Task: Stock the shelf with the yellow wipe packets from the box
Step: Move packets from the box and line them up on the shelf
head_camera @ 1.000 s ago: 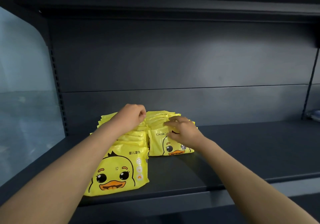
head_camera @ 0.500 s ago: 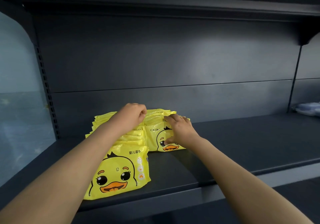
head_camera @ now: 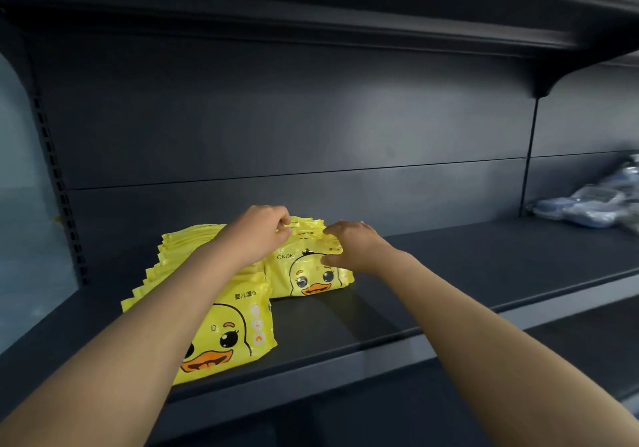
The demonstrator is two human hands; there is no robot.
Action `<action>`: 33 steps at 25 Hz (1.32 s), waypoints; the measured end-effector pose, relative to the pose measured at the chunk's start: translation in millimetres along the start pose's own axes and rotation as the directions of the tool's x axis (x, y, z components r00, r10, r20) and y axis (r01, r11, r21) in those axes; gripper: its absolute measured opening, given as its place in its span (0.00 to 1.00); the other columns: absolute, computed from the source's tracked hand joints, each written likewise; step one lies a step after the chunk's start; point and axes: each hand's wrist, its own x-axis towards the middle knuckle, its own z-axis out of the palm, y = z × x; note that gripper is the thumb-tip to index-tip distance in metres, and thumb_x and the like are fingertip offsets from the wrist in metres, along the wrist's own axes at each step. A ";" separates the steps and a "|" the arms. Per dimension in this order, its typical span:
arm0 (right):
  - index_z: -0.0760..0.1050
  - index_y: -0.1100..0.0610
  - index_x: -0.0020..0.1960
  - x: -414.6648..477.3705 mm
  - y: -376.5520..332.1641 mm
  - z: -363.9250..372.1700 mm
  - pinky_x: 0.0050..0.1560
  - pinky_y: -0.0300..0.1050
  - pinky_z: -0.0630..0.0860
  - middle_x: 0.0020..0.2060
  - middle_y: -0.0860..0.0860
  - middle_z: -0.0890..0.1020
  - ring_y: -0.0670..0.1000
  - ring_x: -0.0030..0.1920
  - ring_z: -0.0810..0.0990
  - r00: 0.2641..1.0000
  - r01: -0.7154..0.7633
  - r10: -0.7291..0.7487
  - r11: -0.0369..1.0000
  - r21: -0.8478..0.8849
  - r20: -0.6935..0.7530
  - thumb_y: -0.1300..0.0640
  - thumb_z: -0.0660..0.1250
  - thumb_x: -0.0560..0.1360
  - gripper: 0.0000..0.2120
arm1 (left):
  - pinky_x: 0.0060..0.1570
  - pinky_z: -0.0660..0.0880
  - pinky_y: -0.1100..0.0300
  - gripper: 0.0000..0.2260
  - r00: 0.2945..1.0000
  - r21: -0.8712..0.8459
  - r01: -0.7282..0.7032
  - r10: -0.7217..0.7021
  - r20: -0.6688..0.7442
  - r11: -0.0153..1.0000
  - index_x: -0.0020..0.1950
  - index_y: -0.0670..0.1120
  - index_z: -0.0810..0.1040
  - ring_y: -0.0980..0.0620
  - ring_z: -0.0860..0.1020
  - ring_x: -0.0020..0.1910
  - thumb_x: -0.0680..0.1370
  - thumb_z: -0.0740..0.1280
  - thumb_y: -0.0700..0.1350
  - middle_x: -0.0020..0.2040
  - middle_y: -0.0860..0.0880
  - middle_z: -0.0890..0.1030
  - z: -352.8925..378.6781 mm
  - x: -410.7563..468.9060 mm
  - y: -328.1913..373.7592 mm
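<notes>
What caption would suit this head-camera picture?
Left hand and right hand grip yellow duck-print wipe packets standing in rows on a dark shelf.

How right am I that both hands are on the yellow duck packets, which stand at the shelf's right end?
One slip: the left hand and right hand are on the yellow duck packets, but these stand toward the left end of the shelf, per the head view. Bluish packs lie at the right.
</notes>
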 end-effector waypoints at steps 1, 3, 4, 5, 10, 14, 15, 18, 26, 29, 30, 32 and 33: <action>0.64 0.55 0.72 -5.4 5.6 -7.5 0.67 0.50 0.64 0.69 0.52 0.70 0.54 0.68 0.69 1.000 -0.019 0.018 1.000 0.008 0.025 0.45 0.65 0.75 0.29 | 0.55 0.73 0.54 0.11 1.000 0.022 0.005 -0.005 0.005 1.000 0.59 0.46 0.75 0.50 0.76 0.55 0.79 0.61 0.47 0.57 0.49 0.78 -2.3 -1.8 6.5; 0.69 0.57 0.68 -20.5 22.0 -24.9 0.61 0.49 0.71 0.64 0.53 0.75 0.55 0.64 0.73 0.995 -0.056 0.054 0.998 0.017 0.079 0.46 0.65 0.75 0.25 | 0.55 0.73 0.53 0.11 0.999 0.092 0.023 -0.025 0.024 0.995 0.59 0.46 0.74 0.49 0.75 0.56 0.79 0.61 0.48 0.57 0.49 0.78 -9.5 -7.2 24.3; 0.71 0.58 0.66 -30.3 31.4 -34.4 0.60 0.49 0.72 0.62 0.54 0.76 0.56 0.63 0.73 0.994 -0.064 0.062 0.998 0.012 0.094 0.46 0.65 0.75 0.24 | 0.56 0.73 0.52 0.11 0.999 0.122 0.033 -0.037 0.026 0.992 0.59 0.46 0.74 0.48 0.75 0.56 0.79 0.61 0.49 0.58 0.49 0.78 -13.1 -9.8 34.1; 0.71 0.59 0.65 -41.3 41.2 -44.2 0.60 0.49 0.72 0.62 0.55 0.76 0.56 0.63 0.73 0.992 -0.066 0.065 0.998 0.002 0.104 0.47 0.65 0.75 0.23 | 0.56 0.73 0.51 0.11 0.998 0.144 0.047 -0.051 0.023 0.988 0.58 0.46 0.74 0.48 0.75 0.57 0.79 0.61 0.49 0.58 0.49 0.77 -16.2 -12.6 44.8; 0.70 0.60 0.66 -100.7 94.6 -88.1 0.61 0.48 0.71 0.63 0.56 0.74 0.57 0.63 0.72 0.995 0.005 0.000 0.999 -0.047 0.100 0.49 0.63 0.77 0.22 | 0.56 0.73 0.52 0.13 0.988 0.245 0.151 -0.155 -0.004 0.958 0.61 0.47 0.73 0.48 0.74 0.59 0.79 0.60 0.50 0.60 0.49 0.76 -24.5 -35.2 117.3; 0.72 0.60 0.65 -148.4 138.6 -115.7 0.61 0.50 0.72 0.62 0.56 0.75 0.57 0.61 0.73 0.995 0.042 -0.041 0.999 -0.009 0.093 0.49 0.63 0.77 0.21 | 0.54 0.73 0.53 0.14 0.976 0.290 0.219 -0.212 -0.055 0.931 0.63 0.47 0.71 0.48 0.73 0.59 0.79 0.59 0.48 0.61 0.48 0.74 -28.5 -55.4 195.7; 0.71 0.60 0.65 -161.0 146.2 -122.5 0.61 0.50 0.72 0.62 0.55 0.75 0.57 0.61 0.73 0.994 0.056 -0.055 0.998 -0.009 0.091 0.49 0.62 0.77 0.21 | 0.54 0.74 0.53 0.14 0.973 0.282 0.232 -0.224 -0.059 0.931 0.63 0.47 0.71 0.47 0.73 0.59 0.79 0.59 0.48 0.61 0.48 0.74 -30.2 -60.0 213.4; 0.70 0.59 0.67 -194.6 166.9 -138.6 0.61 0.50 0.71 0.63 0.55 0.74 0.56 0.62 0.72 0.994 0.086 -0.085 0.996 -0.008 0.072 0.48 0.62 0.77 0.22 | 0.53 0.72 0.54 0.13 0.969 0.283 0.248 -0.241 -0.058 0.927 0.62 0.47 0.72 0.46 0.74 0.57 0.79 0.58 0.48 0.60 0.47 0.74 -30.4 -74.6 258.7; 0.67 0.59 0.69 -285.7 215.0 -153.2 0.62 0.48 0.69 0.66 0.54 0.73 0.56 0.65 0.71 0.997 0.078 -0.079 0.995 0.067 0.019 0.46 0.63 0.77 0.26 | 0.53 0.72 0.53 0.13 0.967 0.271 0.252 -0.252 -0.037 0.929 0.60 0.45 0.73 0.46 0.73 0.57 0.79 0.59 0.48 0.59 0.47 0.75 -20.0 -121.5 351.8; 0.68 0.58 0.69 -323.4 231.8 -143.2 0.62 0.48 0.70 0.65 0.54 0.74 0.55 0.64 0.72 0.997 0.044 -0.050 0.995 0.093 0.062 0.45 0.63 0.76 0.26 | 0.53 0.72 0.51 0.14 0.968 0.271 0.239 -0.250 0.004 0.932 0.60 0.45 0.72 0.46 0.72 0.58 0.80 0.57 0.51 0.58 0.47 0.74 -4.9 -142.0 384.3; 0.68 0.58 0.69 -335.9 237.4 -137.4 0.62 0.48 0.70 0.66 0.54 0.73 0.55 0.65 0.71 0.995 0.034 -0.043 0.994 0.101 0.091 0.45 0.64 0.76 0.26 | 0.53 0.72 0.51 0.15 0.969 0.278 0.227 -0.244 0.028 0.934 0.60 0.45 0.72 0.46 0.72 0.58 0.80 0.57 0.52 0.57 0.47 0.74 1.3 -148.9 395.3; 0.68 0.57 0.69 -360.2 249.6 -124.5 0.61 0.46 0.69 0.66 0.53 0.73 0.54 0.65 0.71 0.986 0.023 -0.043 0.992 0.120 0.163 0.44 0.64 0.75 0.27 | 0.54 0.72 0.51 0.15 0.966 0.278 0.218 -0.247 0.074 0.936 0.60 0.45 0.72 0.46 0.72 0.58 0.79 0.58 0.53 0.57 0.47 0.74 15.9 -162.6 414.9; 0.67 0.57 0.69 -371.6 256.2 -117.0 0.62 0.46 0.69 0.66 0.53 0.73 0.54 0.65 0.71 0.980 0.018 -0.045 0.990 0.139 0.193 0.44 0.64 0.75 0.27 | 0.54 0.72 0.50 0.15 0.962 0.258 0.226 -0.256 0.092 0.939 0.61 0.45 0.71 0.46 0.72 0.58 0.79 0.58 0.53 0.58 0.47 0.74 24.7 -168.6 422.8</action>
